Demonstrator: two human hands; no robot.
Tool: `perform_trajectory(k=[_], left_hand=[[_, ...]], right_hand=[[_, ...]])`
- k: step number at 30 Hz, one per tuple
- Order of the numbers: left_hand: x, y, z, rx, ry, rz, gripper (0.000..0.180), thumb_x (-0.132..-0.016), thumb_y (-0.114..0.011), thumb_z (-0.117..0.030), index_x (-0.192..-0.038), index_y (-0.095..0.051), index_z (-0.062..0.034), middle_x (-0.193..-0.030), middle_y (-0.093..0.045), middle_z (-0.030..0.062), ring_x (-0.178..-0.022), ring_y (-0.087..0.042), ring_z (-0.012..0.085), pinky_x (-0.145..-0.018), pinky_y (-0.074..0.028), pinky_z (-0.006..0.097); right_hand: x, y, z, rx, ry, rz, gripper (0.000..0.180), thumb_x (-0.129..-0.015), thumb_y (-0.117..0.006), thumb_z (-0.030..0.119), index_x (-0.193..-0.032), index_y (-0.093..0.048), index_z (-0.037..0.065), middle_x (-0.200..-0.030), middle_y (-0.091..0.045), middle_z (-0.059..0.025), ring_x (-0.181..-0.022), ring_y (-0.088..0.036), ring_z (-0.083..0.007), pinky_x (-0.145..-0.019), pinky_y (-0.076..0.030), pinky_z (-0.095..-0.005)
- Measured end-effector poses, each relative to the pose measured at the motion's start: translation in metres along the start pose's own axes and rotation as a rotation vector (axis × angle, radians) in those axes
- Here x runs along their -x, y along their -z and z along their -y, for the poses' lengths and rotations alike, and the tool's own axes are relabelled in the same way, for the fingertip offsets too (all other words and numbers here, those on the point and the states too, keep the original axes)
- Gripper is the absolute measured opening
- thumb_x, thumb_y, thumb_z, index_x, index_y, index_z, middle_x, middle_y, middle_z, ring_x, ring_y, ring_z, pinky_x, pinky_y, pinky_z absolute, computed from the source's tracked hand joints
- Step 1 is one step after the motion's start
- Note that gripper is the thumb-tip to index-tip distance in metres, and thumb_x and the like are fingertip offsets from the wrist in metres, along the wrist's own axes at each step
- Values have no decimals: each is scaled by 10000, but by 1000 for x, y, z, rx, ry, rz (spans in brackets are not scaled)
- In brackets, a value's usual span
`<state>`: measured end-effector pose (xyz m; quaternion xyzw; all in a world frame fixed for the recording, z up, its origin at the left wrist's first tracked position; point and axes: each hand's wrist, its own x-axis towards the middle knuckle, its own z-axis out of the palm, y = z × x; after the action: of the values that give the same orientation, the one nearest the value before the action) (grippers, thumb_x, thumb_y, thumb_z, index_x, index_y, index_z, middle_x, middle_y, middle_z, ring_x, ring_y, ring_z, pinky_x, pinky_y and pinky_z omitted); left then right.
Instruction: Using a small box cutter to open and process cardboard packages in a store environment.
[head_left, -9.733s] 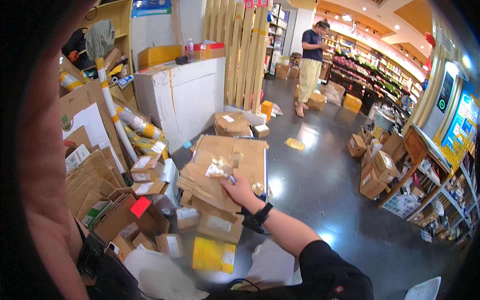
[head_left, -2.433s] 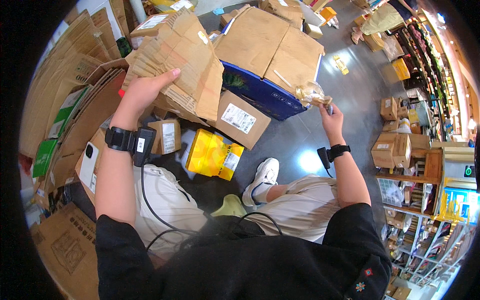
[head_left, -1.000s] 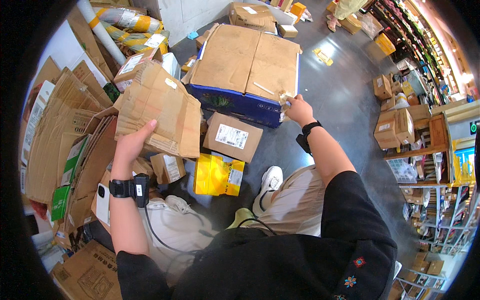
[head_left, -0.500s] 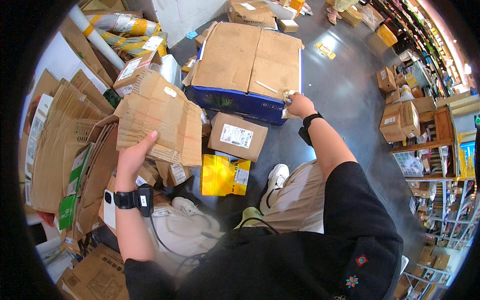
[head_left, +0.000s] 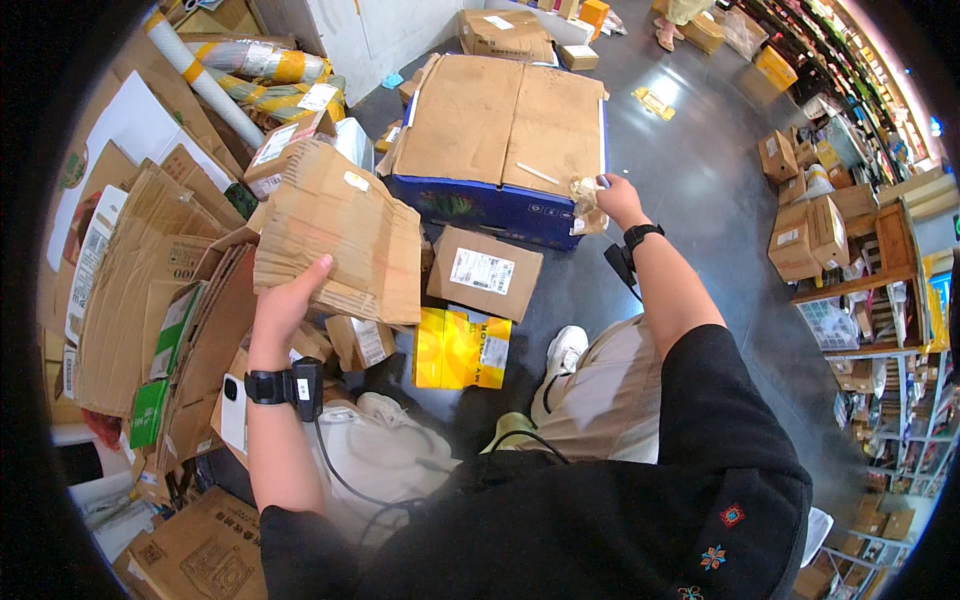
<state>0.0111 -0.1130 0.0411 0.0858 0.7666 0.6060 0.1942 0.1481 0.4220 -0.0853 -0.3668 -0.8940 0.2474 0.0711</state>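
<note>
My left hand (head_left: 288, 300) grips a flattened cardboard box (head_left: 340, 225) by its near left edge, thumb on top, and holds it up beside the stack of flat cardboard at the left. My right hand (head_left: 620, 200) is closed at the near right corner of a large blue box (head_left: 470, 203) with a brown cardboard top. From its fingers hangs a crumpled strip of tape (head_left: 588, 203), light brown and see-through, over that corner. A small bluish tip shows at the fingers; its kind cannot be made out. A thin white strip (head_left: 538, 173) lies on the box top.
A brown parcel (head_left: 484, 277) and a yellow box (head_left: 462, 347) sit on the floor before my feet. Flat cardboard sheets (head_left: 150, 280) lean at the left, near wrapped rolls (head_left: 265, 62). Parcels (head_left: 808, 240) and shelving line the right. Another person's feet (head_left: 667, 35) show far off.
My right hand has drawn slightly up from the box corner, and more crumpled tape shows below its fingers. The left hand keeps its hold on the flattened box. The whole view has shifted a little.
</note>
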Motion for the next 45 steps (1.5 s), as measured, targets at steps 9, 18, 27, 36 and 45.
perform_trajectory(k=[9,18,27,36,45], left_hand=[[1,2,0,7,14,-33,504,-806,-789,-199,-1212,-590,24,-1158,-644,80,-1030,-599,163,-891,-480,309],[-10,-1,6,26,4,55,464,-831,-762,-180,-1218,-592,13,-1167,-642,79,-1043,-597,161,-904,-477,311],[-6,10,5,67,18,62,512,-817,-774,-154,-1254,-566,13,-1211,-621,73,-1077,-582,174,-948,-461,318],[1,-11,-8,150,-113,164,538,-805,-790,-147,-1268,-550,-13,-1214,-618,55,-1084,-580,174,-950,-476,331],[11,-15,-8,151,-156,305,564,-813,-775,-137,-1306,-525,-24,-1247,-608,68,-1118,-572,180,-959,-473,336]], right_hand=[[11,-19,22,400,117,292,462,-754,-589,217,-1210,-640,161,-1152,-664,-155,-1077,-628,-339,-921,-503,-421],[-8,-17,-1,221,71,171,410,-784,-603,190,-1191,-648,154,-1161,-657,-164,-1091,-618,-346,-924,-497,-428],[-12,1,15,147,-89,-242,266,-814,-640,276,-965,-679,60,-963,-680,-206,-944,-639,-403,-811,-510,-478],[25,16,138,-58,282,-286,358,-880,-626,357,-807,-645,7,-782,-644,-253,-784,-630,-443,-686,-488,-508],[154,76,243,-284,575,-92,387,-876,-665,363,-744,-589,8,-688,-600,-228,-647,-594,-405,-580,-465,-440]])
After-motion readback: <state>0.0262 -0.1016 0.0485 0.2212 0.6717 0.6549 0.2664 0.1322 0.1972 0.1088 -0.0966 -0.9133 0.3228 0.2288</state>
